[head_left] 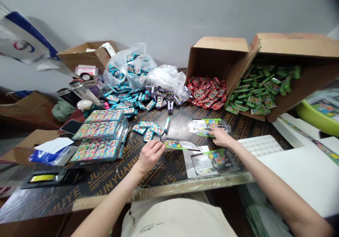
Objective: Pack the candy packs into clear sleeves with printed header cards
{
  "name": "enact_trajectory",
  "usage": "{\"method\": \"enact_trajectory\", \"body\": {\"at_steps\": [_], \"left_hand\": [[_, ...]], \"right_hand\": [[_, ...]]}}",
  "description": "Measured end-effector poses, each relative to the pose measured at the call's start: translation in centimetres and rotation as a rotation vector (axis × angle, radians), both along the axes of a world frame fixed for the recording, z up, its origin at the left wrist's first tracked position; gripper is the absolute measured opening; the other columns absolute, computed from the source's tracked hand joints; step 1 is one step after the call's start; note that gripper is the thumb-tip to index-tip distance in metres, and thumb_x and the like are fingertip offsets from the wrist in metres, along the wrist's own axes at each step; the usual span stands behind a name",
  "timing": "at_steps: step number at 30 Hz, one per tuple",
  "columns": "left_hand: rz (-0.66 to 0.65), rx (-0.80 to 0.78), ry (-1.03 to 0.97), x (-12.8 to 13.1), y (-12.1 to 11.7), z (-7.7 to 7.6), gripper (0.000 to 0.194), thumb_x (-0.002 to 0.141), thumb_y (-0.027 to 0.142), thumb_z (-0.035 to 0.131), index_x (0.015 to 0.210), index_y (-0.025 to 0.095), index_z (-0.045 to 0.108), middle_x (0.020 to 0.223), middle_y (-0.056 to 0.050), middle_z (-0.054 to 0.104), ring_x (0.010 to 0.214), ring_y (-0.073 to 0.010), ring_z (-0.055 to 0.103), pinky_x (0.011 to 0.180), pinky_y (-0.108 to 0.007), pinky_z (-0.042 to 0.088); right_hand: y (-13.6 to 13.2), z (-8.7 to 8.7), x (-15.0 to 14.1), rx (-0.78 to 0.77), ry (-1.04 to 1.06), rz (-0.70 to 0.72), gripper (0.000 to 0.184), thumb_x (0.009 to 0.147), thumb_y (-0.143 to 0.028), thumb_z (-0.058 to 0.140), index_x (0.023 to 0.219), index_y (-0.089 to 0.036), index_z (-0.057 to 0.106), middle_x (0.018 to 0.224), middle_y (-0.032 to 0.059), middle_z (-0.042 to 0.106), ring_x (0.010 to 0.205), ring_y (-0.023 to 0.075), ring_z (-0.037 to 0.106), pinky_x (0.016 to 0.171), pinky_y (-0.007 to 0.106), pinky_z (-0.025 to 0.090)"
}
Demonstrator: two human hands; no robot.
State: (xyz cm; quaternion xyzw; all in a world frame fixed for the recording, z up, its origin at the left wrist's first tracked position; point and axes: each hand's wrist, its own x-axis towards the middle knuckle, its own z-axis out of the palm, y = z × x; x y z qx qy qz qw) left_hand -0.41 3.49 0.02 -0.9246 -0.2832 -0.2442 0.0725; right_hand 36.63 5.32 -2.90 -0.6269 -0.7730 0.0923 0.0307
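My left hand (pixel 151 156) is closed in a pinch on one end of a flat printed packet (pixel 180 144) with green and black artwork. Just beyond that hand lie several small blue candy packs (pixel 157 129). Farther right, my right hand (pixel 221 137) reaches with outstretched fingers to another printed packet (pixel 201 124), its fingertips touching the lower edge. Nearer the table's front edge, a third printed packet (pixel 212 162) rests partly over a white sheet (pixel 189 164).
Stacked filled multicolour packs (pixel 97 138) stand at left. Behind are heaped blue packs (pixel 119 97), purple packs (pixel 161 97) and a clear plastic bag (pixel 144 65). Tipped cartons hold red packs (pixel 206 92) and green packs (pixel 256 92). A white label sheet (pixel 261 146) lies right.
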Motion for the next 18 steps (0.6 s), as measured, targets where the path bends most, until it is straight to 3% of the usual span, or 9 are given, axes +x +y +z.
{"method": "enact_trajectory", "body": {"at_steps": [3,6,7,9,11,12,13,16,18], "left_hand": [[-0.144,0.051,-0.056,-1.6,-0.7,0.1,0.03,0.085,0.014,0.04,0.108,0.021,0.057,0.096,-0.006,0.065,0.094,-0.018,0.056,0.086,-0.036,0.045],[-0.212,0.022,-0.146,-2.5,-0.9,1.1,0.031,0.084,0.015,0.044,0.11,0.026,0.057,0.101,-0.003,0.065,0.097,-0.0165,0.056,0.091,-0.035,0.042],[-0.168,0.004,-0.223,-2.6,-0.9,1.5,0.03,0.084,0.018,0.045,0.109,0.028,0.057,0.104,-0.003,0.064,0.1,-0.017,0.055,0.093,-0.037,0.041],[0.064,-0.089,-0.495,-2.4,-1.0,2.3,0.028,0.083,0.027,0.048,0.11,0.029,0.057,0.118,-0.004,0.056,0.112,-0.0203,0.048,0.098,-0.041,0.035],[0.322,-0.337,-0.863,-1.8,-1.5,3.0,0.038,0.083,0.042,0.044,0.118,0.027,0.049,0.131,-0.006,0.044,0.123,-0.0233,0.036,0.1,-0.044,0.032],[0.372,-0.539,-1.036,-1.3,-1.8,3.2,0.048,0.083,0.051,0.038,0.123,0.025,0.045,0.135,-0.008,0.039,0.125,-0.0243,0.033,0.099,-0.045,0.032],[0.345,-0.776,-1.185,-0.9,-2.1,3.3,0.058,0.082,0.059,0.03,0.126,0.022,0.041,0.135,-0.009,0.039,0.125,-0.0253,0.033,0.097,-0.046,0.034],[0.03,-1.437,-1.49,0.0,-3.4,3.0,0.074,0.078,0.068,0.016,0.126,0.017,0.041,0.126,-0.012,0.048,0.12,-0.0282,0.041,0.091,-0.048,0.039],[-0.109,-1.68,-1.633,-0.2,-4.1,2.2,0.071,0.078,0.065,0.024,0.123,0.015,0.044,0.121,-0.013,0.053,0.115,-0.0288,0.045,0.089,-0.047,0.04]], "right_hand": [[0.1,2.8,-4.3,0.085,0.519,0.005,0.048,0.07,-0.028,0.062,0.118,-0.021,0.054,0.124,0.0115,0.051,0.115,0.027,0.045,0.094,0.043,0.034],[-0.3,5.0,-11.0,-0.199,1.018,0.174,0.08,0.058,-0.031,0.074,0.129,-0.027,0.039,0.108,0.0058,0.061,0.1,0.0209,0.056,0.082,0.036,0.044],[-0.5,5.2,-13.2,-0.354,1.139,0.215,0.084,0.054,-0.03,0.076,0.129,-0.026,0.038,0.096,0.0037,0.065,0.088,0.0184,0.06,0.074,0.032,0.046],[-1.0,5.1,-17.1,-0.545,1.4,0.173,0.078,0.058,-0.029,0.074,0.127,-0.022,0.039,0.071,-0.0025,0.063,0.063,0.0119,0.059,0.061,0.025,0.046],[-1.4,4.7,-20.0,-0.538,1.642,0.049,0.068,0.062,-0.027,0.07,0.124,-0.02,0.042,0.059,-0.0066,0.057,0.051,0.0078,0.052,0.054,0.021,0.043],[-1.6,4.4,-21.2,-0.463,1.733,-0.022,0.065,0.063,-0.025,0.07,0.122,-0.02,0.042,0.057,-0.0076,0.055,0.05,0.007,0.05,0.054,0.02,0.042],[-1.9,4.2,-22.3,-0.362,1.789,-0.087,0.064,0.064,-0.022,0.069,0.121,-0.021,0.042,0.057,-0.0079,0.054,0.05,0.0069,0.05,0.055,0.02,0.042],[-2.8,3.4,-24.9,-0.069,1.761,-0.229,0.058,0.069,-0.021,0.063,0.121,-0.024,0.039,0.06,-0.0077,0.053,0.053,0.0086,0.051,0.056,0.022,0.044],[-3.5,3.0,-25.7,0.034,1.615,-0.255,0.054,0.072,-0.023,0.059,0.122,-0.025,0.038,0.062,-0.0066,0.053,0.055,0.0104,0.051,0.057,0.024,0.045]]}}
